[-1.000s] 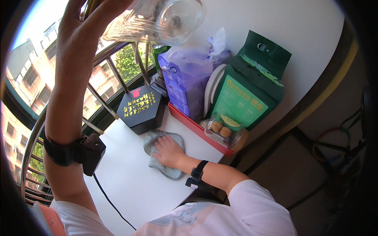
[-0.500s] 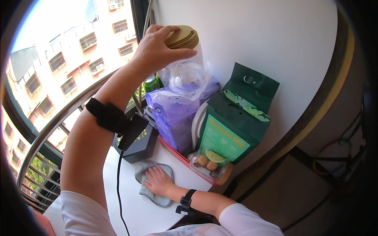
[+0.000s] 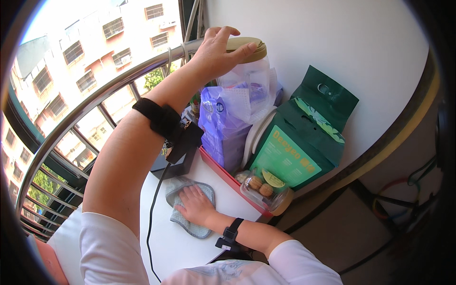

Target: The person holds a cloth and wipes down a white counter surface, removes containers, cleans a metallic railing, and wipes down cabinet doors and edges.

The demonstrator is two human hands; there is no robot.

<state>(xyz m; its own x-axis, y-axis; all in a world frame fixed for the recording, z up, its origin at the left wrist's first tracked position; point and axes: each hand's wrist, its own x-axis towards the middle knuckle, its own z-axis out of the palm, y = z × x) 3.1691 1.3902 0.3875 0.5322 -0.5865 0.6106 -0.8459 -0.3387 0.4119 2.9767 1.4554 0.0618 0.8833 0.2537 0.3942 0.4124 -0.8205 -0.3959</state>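
Note:
My left hand [image 3: 219, 53] reaches up and grips the tan lid [image 3: 254, 51] of a clear plastic jar [image 3: 251, 78], thumb at the lid's front edge and fingers over its top. The jar stands behind a purple package [image 3: 218, 128], partly overlapped by that package's translucent wrapping; its base is hidden. Low on the white table, my right hand [image 3: 196, 203] presses flat with fingers stretched out on a folded grey cloth [image 3: 195, 230]. A green box-shaped bag [image 3: 297, 149] with a handle flap is right of the purple package.
A red tray [image 3: 225, 178] holds the packages and a small clear jar of walnuts [image 3: 266, 191] lying tilted. A dark box [image 3: 176, 166] sits behind the cloth. A black cable [image 3: 151, 223] hangs from my left forearm strap. Metal railing [image 3: 90, 105] runs along the window; a white wall [image 3: 342, 38] stands behind.
The view has shifted, moving the scene rightward in the picture. My left hand has lowered the lidded jar slightly and tilted it differently. My right hand stays on the cloth.

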